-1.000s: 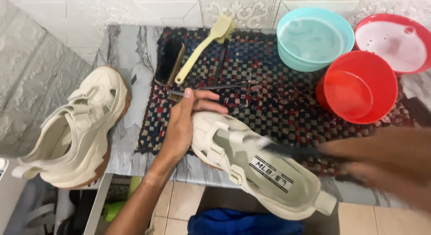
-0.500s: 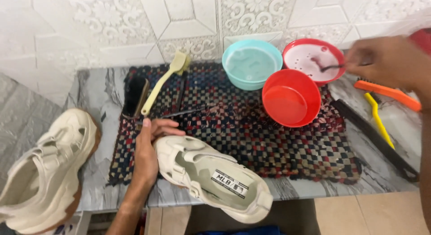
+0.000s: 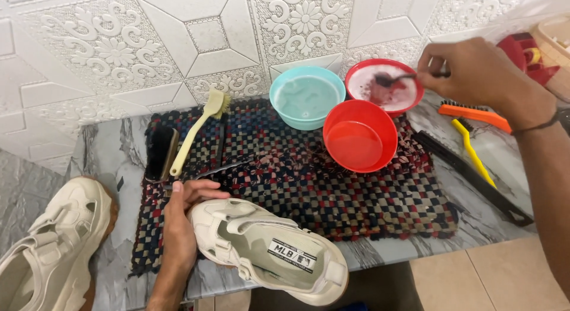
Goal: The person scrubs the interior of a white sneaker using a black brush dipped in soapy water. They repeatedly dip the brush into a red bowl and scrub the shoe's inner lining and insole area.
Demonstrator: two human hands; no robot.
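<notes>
My left hand (image 3: 178,228) clasps the toe of the light, stiff-soled cream sandal (image 3: 267,251) at lower centre, while my right hand (image 3: 481,73) pinches a thin brush (image 3: 395,79) in the upper-right red bowl (image 3: 409,100).

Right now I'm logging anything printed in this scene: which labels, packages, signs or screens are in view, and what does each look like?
Insole label: inside the cream shoe that the left hand steadies at the counter's near edge; small rectangle, one half black, one half white, with printed marks.
No packages, signs or screens show.
</notes>
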